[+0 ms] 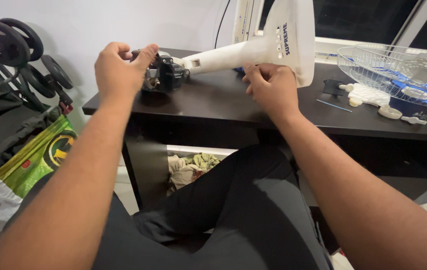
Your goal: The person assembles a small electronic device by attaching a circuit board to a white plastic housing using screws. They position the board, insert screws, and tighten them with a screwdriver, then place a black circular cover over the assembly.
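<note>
Head view, looking down over both forearms to a dark worktop [213, 100]

Left hand [119, 67] raised at the far left end of the worktop, fingers curled, thumb tip touching the top of the dark fan motor [166, 75] — a light pinch at the motor's rear, not a full grasp

Fan motor lies on its side on the worktop, joined to the white fan stand [238, 52], which runs up and to the right to its broad white base [293, 35] tilted on edge near the window

Right hand [271, 87] sits just under the stand's neck, fingers bent inward; whether this grip is clenched on something small or merely resting cannot be told — a bit of blue shows just beside the fingertips

Right end of worktop: wire fan guard [398, 65], blue fan blade [413, 92] inside it, several white plastic parts [368, 95], a thin blue stick [333, 105]

Below the worktop: crumpled cloth [191, 167]. Left of it, a green and yellow bag [38, 155] and black weight plates [8, 42] on a rack
</note>
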